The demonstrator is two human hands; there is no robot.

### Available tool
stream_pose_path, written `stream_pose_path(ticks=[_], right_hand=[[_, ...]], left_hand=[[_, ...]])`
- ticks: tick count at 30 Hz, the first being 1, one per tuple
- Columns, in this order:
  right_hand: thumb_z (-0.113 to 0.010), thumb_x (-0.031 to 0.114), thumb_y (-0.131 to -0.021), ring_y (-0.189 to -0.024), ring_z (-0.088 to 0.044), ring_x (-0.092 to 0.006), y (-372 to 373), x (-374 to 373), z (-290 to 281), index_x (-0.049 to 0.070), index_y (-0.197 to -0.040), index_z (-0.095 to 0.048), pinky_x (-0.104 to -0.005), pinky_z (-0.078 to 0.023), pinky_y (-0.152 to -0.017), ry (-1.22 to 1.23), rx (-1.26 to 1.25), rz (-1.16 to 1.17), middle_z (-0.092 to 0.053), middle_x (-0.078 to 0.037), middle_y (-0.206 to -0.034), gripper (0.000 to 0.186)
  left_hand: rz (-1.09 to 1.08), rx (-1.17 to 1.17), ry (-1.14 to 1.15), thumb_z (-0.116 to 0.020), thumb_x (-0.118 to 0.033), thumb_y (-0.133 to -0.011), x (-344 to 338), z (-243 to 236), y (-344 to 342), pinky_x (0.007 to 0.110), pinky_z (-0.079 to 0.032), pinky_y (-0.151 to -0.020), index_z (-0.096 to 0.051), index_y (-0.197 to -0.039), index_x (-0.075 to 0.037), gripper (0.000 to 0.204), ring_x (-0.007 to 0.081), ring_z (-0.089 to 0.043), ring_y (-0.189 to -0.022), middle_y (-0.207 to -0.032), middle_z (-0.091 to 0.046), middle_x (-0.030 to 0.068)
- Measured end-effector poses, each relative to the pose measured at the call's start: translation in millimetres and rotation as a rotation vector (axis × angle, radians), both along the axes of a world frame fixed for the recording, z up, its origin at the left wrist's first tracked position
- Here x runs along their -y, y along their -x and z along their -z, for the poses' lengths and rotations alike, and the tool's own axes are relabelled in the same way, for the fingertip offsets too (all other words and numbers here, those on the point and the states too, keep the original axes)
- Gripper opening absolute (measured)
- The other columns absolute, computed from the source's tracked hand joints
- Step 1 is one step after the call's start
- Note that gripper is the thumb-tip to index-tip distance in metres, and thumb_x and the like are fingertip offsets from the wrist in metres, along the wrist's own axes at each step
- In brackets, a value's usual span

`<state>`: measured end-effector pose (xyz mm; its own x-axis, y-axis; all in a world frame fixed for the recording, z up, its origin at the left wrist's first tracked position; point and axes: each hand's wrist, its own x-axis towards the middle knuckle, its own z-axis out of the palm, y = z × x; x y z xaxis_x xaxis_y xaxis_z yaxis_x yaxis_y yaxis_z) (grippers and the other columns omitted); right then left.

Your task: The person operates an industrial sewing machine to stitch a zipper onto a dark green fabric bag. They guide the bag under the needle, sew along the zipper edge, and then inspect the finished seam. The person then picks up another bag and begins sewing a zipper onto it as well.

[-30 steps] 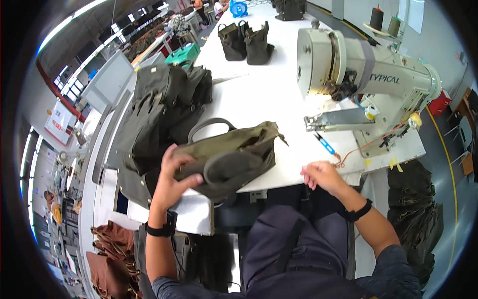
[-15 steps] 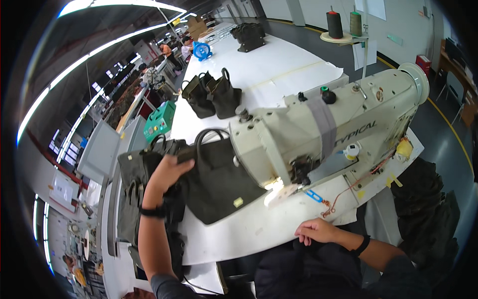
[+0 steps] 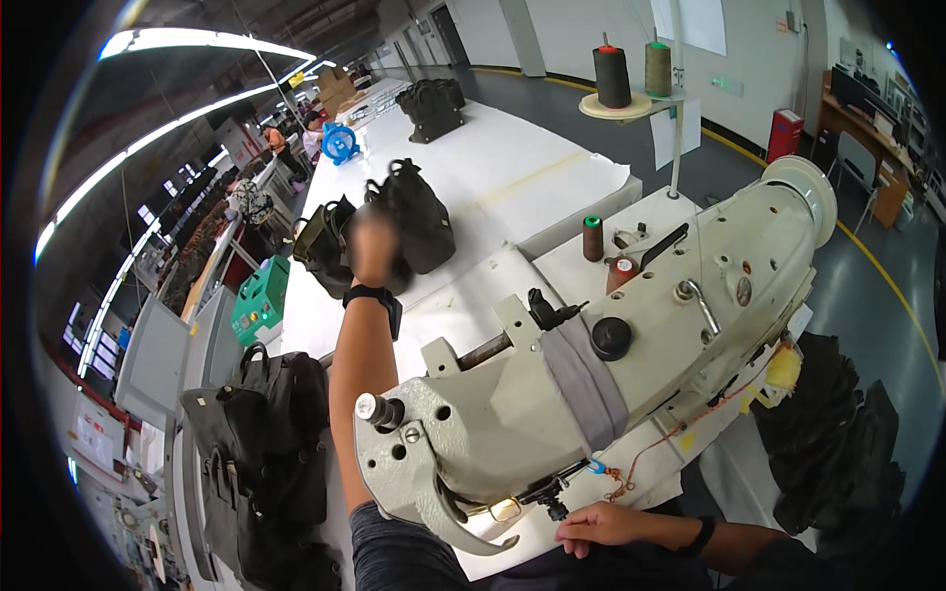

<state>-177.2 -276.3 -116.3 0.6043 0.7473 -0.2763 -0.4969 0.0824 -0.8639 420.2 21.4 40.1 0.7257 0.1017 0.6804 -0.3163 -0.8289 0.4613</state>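
Note:
My left arm reaches past the sewing machine (image 3: 493,394) to the far side of the white table. My left hand (image 3: 374,246) is at the dark green bags standing there, over the gap between a bag on the left (image 3: 327,236) and a bag on the right (image 3: 422,222). Its fingers are smeared, so whether they hold a handle cannot be made out. Close to the machine's front edge, my right hand (image 3: 596,527) rests with its fingers curled together and nothing visible in them. A pile of similar bags (image 3: 261,463) lies to the left of my left arm.
A thread stand (image 3: 616,106) with two cones rises behind the machine. Smaller spools (image 3: 592,239) stand on the machine table. More dark bags (image 3: 431,108) and a blue fan (image 3: 340,144) are farther back. Dark material (image 3: 828,443) hangs at the right. People work at the far left.
My left hand has left the bag beside the machine and moved forward to the standing bags. That bag no longer lies beside the machine head. My right hand stays near the front edge.

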Motion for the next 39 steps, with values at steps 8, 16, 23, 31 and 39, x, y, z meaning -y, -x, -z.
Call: stream_pose_path(ticks=[8,16,23,31,39], right_hand=[[-0.053,0.021,-0.107,-0.073,-0.071,-0.0152,-8,2,-8,-0.003,-0.113,-0.067,-0.0264,-0.057,-0.069,0.048,-0.026,0.02,-0.072,-0.011,-0.092,0.029],[-0.053,0.018,-0.105,-0.07,-0.069,-0.0147,1,0,-17,-0.004,-0.107,-0.067,-0.0239,-0.054,-0.066,0.094,0.022,0.107,-0.071,-0.01,-0.086,0.027],[-0.052,0.018,-0.105,-0.068,-0.068,-0.0154,2,-3,-24,-0.005,-0.105,-0.066,-0.0257,-0.055,-0.065,0.114,0.03,0.108,-0.068,-0.01,-0.084,0.027],[-0.051,0.019,-0.104,-0.065,-0.067,-0.0159,9,-5,-15,-0.003,-0.107,-0.065,-0.0281,-0.056,-0.062,0.108,0.088,0.206,-0.068,-0.009,-0.082,0.026],[-0.056,0.022,-0.102,-0.065,-0.068,-0.0159,11,-4,-24,-0.003,-0.104,-0.066,-0.028,-0.056,-0.061,0.186,0.145,0.237,-0.069,-0.01,-0.083,0.027]], left_hand=[[0.297,-0.308,-0.618,-0.062,-0.016,-0.081,-14,37,153,0.049,-0.053,-0.091,-0.074,-0.099,-0.002,0.025,0.0432,-0.065,-0.103,-0.103,-0.071,0.0231],[0.101,-0.412,-0.599,-0.076,-0.028,-0.083,-64,-39,468,0.046,-0.043,-0.109,-0.059,-0.131,-0.001,0.058,0.0408,-0.046,-0.134,-0.142,-0.052,0.0232],[-0.714,-0.401,-0.847,-0.089,-0.041,-0.068,-195,-91,596,0.048,-0.042,-0.108,-0.044,-0.143,0.002,0.097,0.0419,-0.049,-0.133,-0.146,-0.047,0.0247],[-0.799,-0.083,-0.543,-0.059,-0.031,-0.096,-295,-117,614,0.053,-0.052,-0.084,-0.069,-0.114,-0.009,0.03,0.0432,-0.067,-0.097,-0.1,-0.071,0.0206],[-0.092,-0.014,0.324,-0.064,-0.022,-0.099,-301,-172,680,0.034,-0.056,-0.083,-0.06,-0.134,0.0,0.042,0.0225,-0.068,-0.098,-0.119,-0.069,0.0135]])
